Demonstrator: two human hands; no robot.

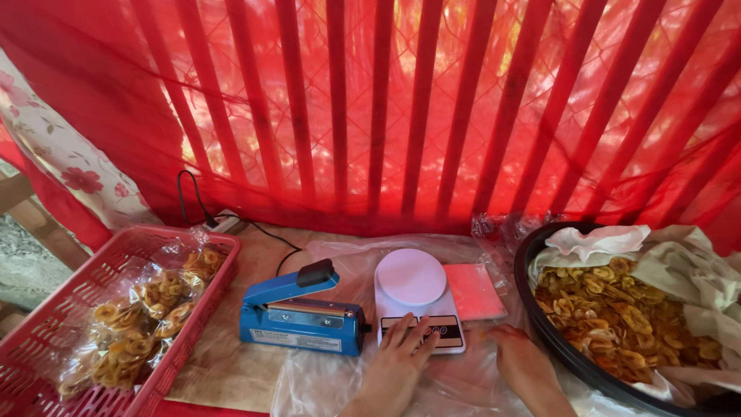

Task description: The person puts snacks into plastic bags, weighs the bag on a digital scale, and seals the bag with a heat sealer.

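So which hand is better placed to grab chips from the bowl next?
Probably the right hand: it rests on the plastic sheet just beside the bowl of chips. The left hand lies farther off, fingers on the scale panel.

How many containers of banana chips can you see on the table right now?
2. A red basket on the left holds bagged chips; a dark round basin on the right holds loose chips. Both are cut off by the frame, so more may be hidden.
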